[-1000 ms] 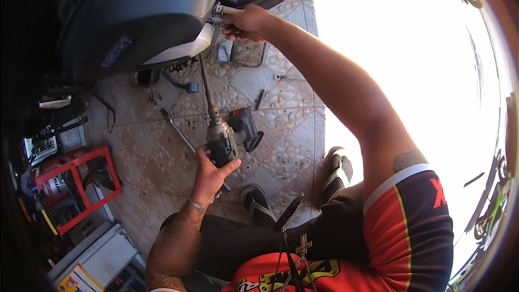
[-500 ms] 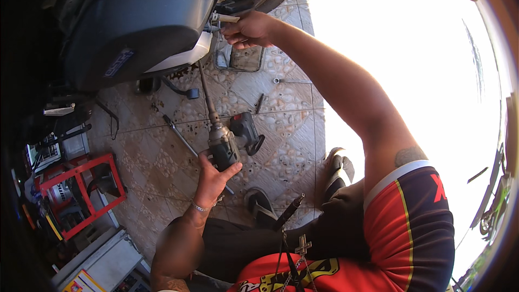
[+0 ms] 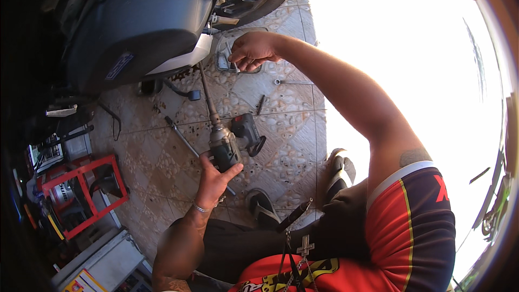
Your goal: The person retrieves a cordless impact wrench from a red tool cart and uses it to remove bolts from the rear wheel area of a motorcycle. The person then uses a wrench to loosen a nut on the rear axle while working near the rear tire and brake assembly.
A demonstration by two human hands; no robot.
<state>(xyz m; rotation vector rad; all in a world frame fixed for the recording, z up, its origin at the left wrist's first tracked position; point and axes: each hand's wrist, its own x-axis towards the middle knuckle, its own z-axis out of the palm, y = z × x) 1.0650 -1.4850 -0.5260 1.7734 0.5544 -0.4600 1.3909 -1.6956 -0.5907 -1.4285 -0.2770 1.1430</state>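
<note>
Pwr driver [image 3: 225, 148] nr ctr, L hand [image 3: 215, 177] clasped round its rear; long shaft [image 3: 208, 93] runs up to edge of dark m'cycle casing [image 3: 140, 27]. R hand [image 3: 252, 51] pinching slim metal pc [image 3: 234, 60] over tray [image 3: 221, 64], partly blocking view of it. Long bar [image 3: 185, 138] passes under L hand. On tiled flr [image 3: 292, 143]: ring spanner [image 3: 292, 82], short dark rod [image 3: 261, 104] betw. spanner & driver. Red frame [image 3: 86, 227] far L.

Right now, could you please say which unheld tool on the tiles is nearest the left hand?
The long silver-handled tool passing diagonally under the left hand; the ring-ended tool and short dark rod lie farther off, beyond the power tool.
</note>
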